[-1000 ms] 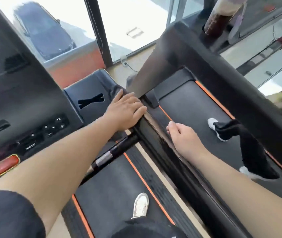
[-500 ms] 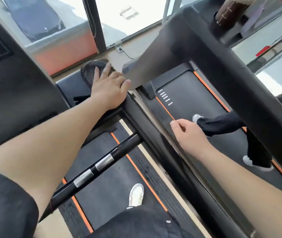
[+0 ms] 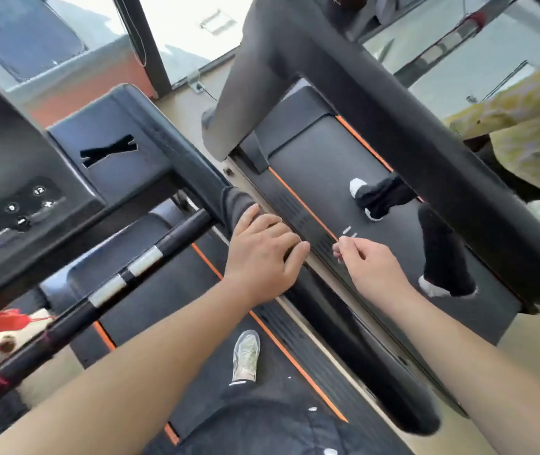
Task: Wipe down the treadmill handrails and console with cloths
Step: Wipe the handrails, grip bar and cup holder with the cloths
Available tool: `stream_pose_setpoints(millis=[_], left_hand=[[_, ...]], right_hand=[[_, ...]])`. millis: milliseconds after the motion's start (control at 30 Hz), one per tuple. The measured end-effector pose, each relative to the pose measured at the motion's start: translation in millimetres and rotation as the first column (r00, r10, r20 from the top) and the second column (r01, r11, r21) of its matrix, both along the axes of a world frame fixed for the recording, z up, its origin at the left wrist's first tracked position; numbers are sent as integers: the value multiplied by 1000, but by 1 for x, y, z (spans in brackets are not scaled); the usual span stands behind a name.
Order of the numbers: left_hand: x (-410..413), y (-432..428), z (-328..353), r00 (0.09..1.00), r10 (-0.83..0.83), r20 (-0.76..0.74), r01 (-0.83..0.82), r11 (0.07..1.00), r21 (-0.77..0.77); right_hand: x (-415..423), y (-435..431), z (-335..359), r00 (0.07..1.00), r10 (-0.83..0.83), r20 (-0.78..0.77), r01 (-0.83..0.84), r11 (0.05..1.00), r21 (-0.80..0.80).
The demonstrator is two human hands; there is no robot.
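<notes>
Head view: my left hand lies flat on the dark grey cloth, fingers close together and bent a little over the top of the right handrail, pressing the cloth onto it. The cloth's free end sticks out past my fingertips, up the rail. The rail's long axis runs from the console at far left down to a rounded end at near right. On its left edge the crossbar meets it just beside the cloth, which closes that side. Below the crossbar is open room over my belt, where my shoe stands. Along its right edge the neighbouring treadmill sits close. My right hand hangs there, apart from the rail. Its fingers are curled, thumb to forefinger, and I cannot tell whether they pinch anything.
</notes>
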State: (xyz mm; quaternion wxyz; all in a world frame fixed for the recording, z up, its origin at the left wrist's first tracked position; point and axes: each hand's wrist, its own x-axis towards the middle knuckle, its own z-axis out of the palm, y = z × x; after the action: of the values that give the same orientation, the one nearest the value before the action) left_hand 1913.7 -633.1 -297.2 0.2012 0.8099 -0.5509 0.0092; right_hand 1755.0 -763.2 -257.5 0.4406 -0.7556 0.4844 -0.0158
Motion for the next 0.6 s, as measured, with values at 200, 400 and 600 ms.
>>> stream_pose_setpoints(millis=[200,400,600], left_hand=[[-126,14,-3,989,73,-129,-77,997,-28],[-259,20,-6,972,115,-203,-121,993,-15],[-364,45,-5,937,-18,-349,10,1000,-25]], right_hand=[[-117,17,-5,998,-43,37,43,999,-4],[-217,37,-4,993,-71,95,69,997,21],[-273,62,9,986,-102,132,97,994,43]])
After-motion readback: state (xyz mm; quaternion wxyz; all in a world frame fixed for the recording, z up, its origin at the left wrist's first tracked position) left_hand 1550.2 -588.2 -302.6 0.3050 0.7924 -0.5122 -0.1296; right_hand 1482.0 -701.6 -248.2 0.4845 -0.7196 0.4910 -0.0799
